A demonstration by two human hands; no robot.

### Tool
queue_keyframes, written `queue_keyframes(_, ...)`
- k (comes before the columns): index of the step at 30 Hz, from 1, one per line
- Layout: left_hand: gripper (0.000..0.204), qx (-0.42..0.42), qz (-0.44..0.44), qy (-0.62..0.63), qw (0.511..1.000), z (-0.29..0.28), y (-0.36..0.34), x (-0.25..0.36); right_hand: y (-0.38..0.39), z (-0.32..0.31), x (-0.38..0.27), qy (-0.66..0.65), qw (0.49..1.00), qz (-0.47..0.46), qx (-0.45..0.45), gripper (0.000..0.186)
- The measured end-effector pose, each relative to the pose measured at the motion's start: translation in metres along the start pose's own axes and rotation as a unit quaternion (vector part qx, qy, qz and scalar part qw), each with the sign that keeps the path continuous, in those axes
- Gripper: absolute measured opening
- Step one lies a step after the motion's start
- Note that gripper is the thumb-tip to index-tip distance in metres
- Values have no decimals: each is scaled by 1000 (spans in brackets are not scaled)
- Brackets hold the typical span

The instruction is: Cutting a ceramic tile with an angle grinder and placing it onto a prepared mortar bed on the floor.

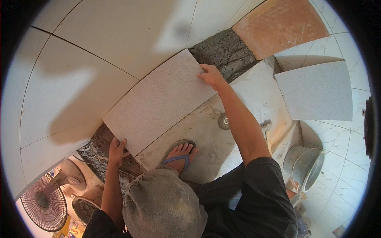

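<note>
Cloth [164,202], grey and worn, bulges up closest to me, below the near long edge of the light grey tile [160,101], between my two dark sleeves. My sandalled foot [180,156] stands on the pale slab [202,131] just beside that same edge of the tile. My left hand [117,151] is at the tile's left end, near its lower corner, thumb and fingers a little apart at the edge; whether they pinch it or only steady it, I cannot tell. My right hand [212,76] holds the tile's right end, fingers bent against the edge. The tile lies lengthwise between my hands, its far long side along the wall [107,35].

Rough bedding [133,164] shows just past the tile's left end, and dark mortar [224,53] past its right. A round disc [224,121] sits on the slab near the tile. To the tile's right, well apart, are a second grey tile [317,91] and, lower, a tilted grey bucket [293,162]. A reddish tile [279,29] is beyond the mortar, and a fan [41,200] stands off the tile's lower left.
</note>
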State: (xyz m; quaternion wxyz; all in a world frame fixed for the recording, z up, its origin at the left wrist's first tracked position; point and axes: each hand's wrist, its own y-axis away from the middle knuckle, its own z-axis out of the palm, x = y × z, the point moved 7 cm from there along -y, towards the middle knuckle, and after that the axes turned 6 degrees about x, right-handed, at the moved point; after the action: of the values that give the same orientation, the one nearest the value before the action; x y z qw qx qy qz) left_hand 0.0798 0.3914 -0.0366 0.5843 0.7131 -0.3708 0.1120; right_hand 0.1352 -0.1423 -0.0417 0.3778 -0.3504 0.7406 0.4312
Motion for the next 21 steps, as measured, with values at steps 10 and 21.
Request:
queue_keyframes(10,44,18,-15,10,1000,-15,-4,-15,-5,22,9,62,998,15,-29,43)
queue_keyframes(21,53,1,-13,-11,1000,-11,-10,-12,-6,17,13,68,998,15,4,52)
